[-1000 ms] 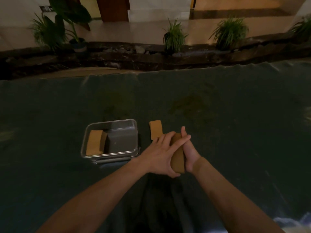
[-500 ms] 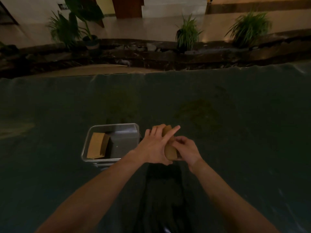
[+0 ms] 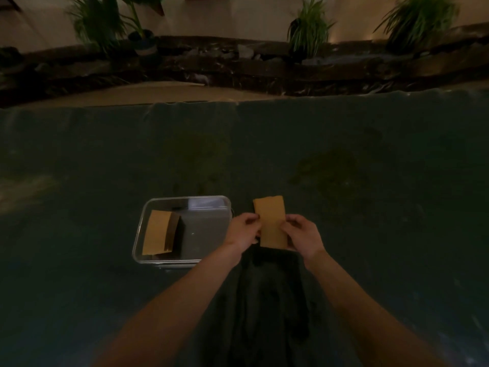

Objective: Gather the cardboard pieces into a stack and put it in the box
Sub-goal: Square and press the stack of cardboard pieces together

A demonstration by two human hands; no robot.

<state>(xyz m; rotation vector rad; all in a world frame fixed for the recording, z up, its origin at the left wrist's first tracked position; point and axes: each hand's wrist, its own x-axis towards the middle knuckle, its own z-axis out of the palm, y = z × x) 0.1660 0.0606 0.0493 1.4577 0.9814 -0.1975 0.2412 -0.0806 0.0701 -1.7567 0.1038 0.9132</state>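
Observation:
A brown cardboard stack [image 3: 272, 221] lies flat on the dark cloth, just right of the box. My left hand [image 3: 244, 231] pinches its left edge and my right hand [image 3: 302, 234] pinches its right edge. The box [image 3: 209, 201] is a clear rectangular container left of my hands. Inside it, another cardboard stack [image 3: 157, 232] leans against the left wall. How many pieces the stack between my hands holds cannot be told.
A dark green cloth [image 3: 370, 207] covers the table. Its far edge [image 3: 317, 100] runs across the top. Beyond it lie a dark stone border and potted plants [image 3: 308, 27]. A dark shadow falls below my hands.
The loose piece that lay right of the box is no longer apart. My hands have shifted from clasping the stack on edge to holding it flat by its two sides.

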